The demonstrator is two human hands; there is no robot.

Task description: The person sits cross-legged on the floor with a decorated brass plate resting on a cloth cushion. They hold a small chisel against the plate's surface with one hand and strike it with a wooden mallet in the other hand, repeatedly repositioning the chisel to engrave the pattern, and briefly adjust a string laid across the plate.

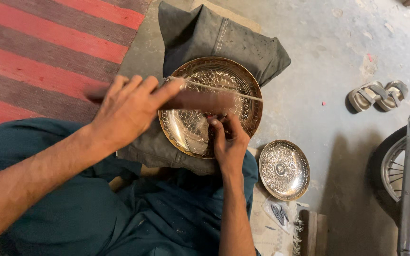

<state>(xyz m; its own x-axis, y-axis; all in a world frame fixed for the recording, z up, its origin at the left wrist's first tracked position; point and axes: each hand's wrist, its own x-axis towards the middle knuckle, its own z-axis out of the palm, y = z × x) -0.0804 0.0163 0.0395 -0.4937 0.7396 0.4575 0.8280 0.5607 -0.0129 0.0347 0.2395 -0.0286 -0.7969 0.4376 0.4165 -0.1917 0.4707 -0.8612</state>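
Left hand [129, 106] raised and blurred; right hand [228, 140] fingers pinched.

Left hand [129, 111] grips blurred hammer [200, 100]; right hand [229, 142] fingers on engraved brass plate [200, 128].

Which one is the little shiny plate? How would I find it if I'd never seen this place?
Start at the big engraved metal plate resting on the dark cushion in front of the person. Look down and to its right, onto the bare grey floor. The little plate lies there alone, smaller, silvery with a patterned middle, and no hand touches it.
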